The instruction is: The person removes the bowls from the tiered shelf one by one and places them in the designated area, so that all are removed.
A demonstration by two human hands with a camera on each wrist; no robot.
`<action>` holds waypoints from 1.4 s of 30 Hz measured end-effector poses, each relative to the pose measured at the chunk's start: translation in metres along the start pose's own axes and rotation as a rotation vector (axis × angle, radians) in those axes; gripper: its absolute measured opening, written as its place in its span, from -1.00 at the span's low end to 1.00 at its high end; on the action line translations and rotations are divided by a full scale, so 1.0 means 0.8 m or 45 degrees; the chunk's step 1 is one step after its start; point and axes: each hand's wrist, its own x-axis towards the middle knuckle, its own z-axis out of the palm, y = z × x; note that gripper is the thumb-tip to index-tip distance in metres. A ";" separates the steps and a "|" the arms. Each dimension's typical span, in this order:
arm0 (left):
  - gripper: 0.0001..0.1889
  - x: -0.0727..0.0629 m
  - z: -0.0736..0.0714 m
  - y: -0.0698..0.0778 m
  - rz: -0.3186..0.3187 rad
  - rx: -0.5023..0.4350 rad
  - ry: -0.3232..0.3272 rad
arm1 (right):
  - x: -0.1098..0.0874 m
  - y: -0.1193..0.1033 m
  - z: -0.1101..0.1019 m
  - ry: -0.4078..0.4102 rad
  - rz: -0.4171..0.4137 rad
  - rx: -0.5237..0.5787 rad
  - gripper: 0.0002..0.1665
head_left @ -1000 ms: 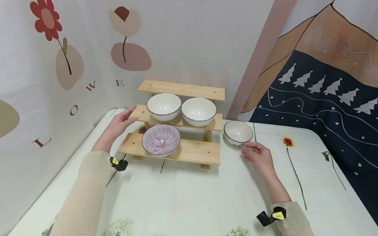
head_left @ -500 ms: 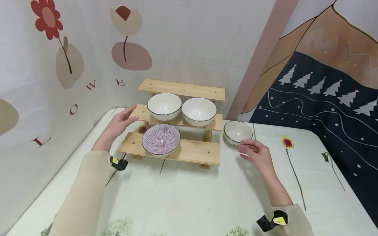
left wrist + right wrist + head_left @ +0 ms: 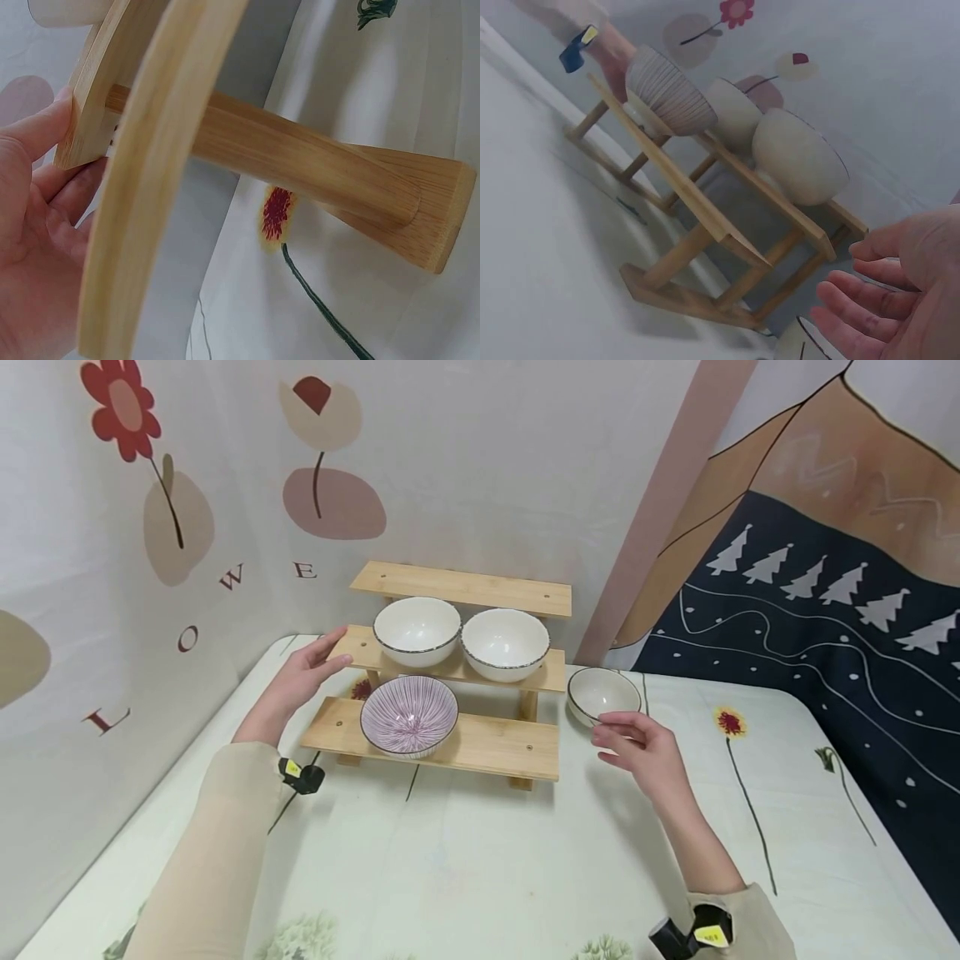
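A three-tier wooden display stand [image 3: 495, 743] stands on the table. On its middle tier are two white bowls [image 3: 417, 631] with dark rims, side by side. The bottom tier bears a purple-striped bowl [image 3: 409, 716]. My left hand [image 3: 300, 677] holds the left end of the middle board; in the left wrist view its fingers [image 3: 79, 184] are partly hidden behind the nearer board. Right of the stand, a smaller white bowl [image 3: 602, 693] sits on the table. My right hand [image 3: 641, 752], fingers loosely bent and holding nothing, overlaps the front of that bowl in the head view.
The stand's top board [image 3: 465, 587] lies close to the wall hanging [image 3: 480, 468] behind. A pale flower-printed cloth [image 3: 465, 860] covers the table. At right hangs a dark cloth [image 3: 810, 602] printed with trees.
My right hand has shifted slightly left and up, along the front of the small white bowl. The left hand, the stand and the bowls have stayed in place.
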 end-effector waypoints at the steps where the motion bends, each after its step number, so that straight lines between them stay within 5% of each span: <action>1: -0.24 0.000 0.000 0.000 -0.001 0.001 0.000 | -0.001 -0.001 0.001 -0.005 -0.007 0.006 -0.55; 23: -0.24 -0.001 0.000 0.002 -0.009 0.007 -0.007 | -0.009 -0.027 0.040 -0.154 -0.145 0.045 -0.60; 42: -0.29 0.004 -0.001 -0.001 -0.004 -0.010 -0.018 | -0.007 -0.039 0.094 -0.234 -0.145 0.120 -0.64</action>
